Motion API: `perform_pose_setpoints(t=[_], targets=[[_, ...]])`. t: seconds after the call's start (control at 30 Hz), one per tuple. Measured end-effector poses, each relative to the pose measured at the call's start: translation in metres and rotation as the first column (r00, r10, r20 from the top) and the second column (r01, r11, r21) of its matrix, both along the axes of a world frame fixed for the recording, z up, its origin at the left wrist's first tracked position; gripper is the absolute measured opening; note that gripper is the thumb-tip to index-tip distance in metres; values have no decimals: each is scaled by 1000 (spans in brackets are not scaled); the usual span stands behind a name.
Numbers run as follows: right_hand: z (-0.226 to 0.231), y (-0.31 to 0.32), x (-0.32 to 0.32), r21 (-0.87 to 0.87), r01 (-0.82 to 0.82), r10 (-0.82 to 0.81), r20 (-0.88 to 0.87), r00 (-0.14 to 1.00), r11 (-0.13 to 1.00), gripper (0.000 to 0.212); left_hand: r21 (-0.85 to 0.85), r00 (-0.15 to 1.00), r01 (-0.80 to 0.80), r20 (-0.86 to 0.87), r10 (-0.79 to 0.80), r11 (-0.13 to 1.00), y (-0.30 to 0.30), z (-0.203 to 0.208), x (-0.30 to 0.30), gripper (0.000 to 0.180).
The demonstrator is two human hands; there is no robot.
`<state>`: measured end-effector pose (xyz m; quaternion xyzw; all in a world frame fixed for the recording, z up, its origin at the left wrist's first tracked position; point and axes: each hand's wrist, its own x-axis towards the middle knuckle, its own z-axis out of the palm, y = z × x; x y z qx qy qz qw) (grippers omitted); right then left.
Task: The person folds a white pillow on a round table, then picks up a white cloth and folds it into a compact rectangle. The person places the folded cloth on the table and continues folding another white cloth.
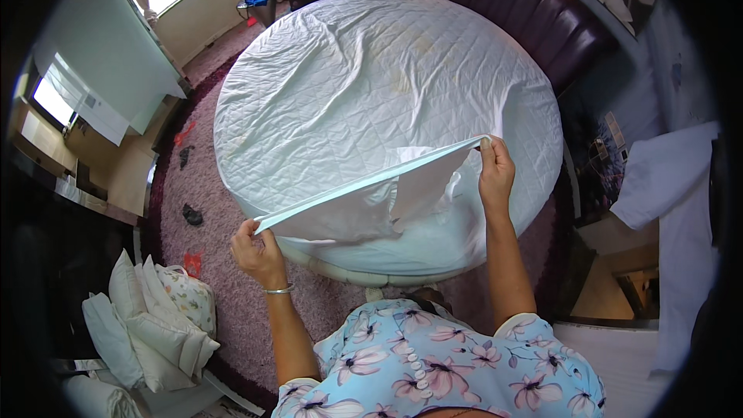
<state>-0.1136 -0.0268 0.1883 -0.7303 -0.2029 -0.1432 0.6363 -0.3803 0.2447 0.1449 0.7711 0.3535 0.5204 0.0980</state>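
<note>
Nearest, below the bed's near edge, the left hand [259,254] pinches the left end of a pale, band-like hem [371,182], thumb and fingers closed on the cloth. Farther in and to the right, the right hand [496,174] grips the other end the same way, thumb uppermost. The two hands are well apart, and the hem runs nearly straight between them, raised over the near part of the bed, with thin, loose cloth hanging in folds below it.

The hem appears to belong to the white quilted fabric mattress cover [371,70], which lies across the round bed beyond, rumpled into long ridges toward the far left. The cover looks soft and limp, light at any one spot but probably dragging as a whole given its spread; it seems neither fragile nor especially slippery. The doubled hem looks the firmest place to hold, with hands wide apart; the thin hanging cloth would likely bunch. Farthest, to the right, curves a dark maroon padded headboard [534,23].
</note>
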Motion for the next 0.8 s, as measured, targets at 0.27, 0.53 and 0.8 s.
perform_pose_setpoints(t=[0.27, 0.53, 0.8], targets=[[0, 22, 30, 16, -93, 94, -43, 995, 996, 22, 0, 991, -8, -133, 8, 1000, 15, -6, 15, 19], [7, 25, 17, -38, -131, 133, 43, 990, 991, 19, 20, 984, -52, -170, 55, 998, 22, -20, 8, 19], [-4, 36, -26, -186, -396, 413, 68, 908, 899, 14, -391, 758, 57, -581, -295, 919, -2, -49, -16, 21]])
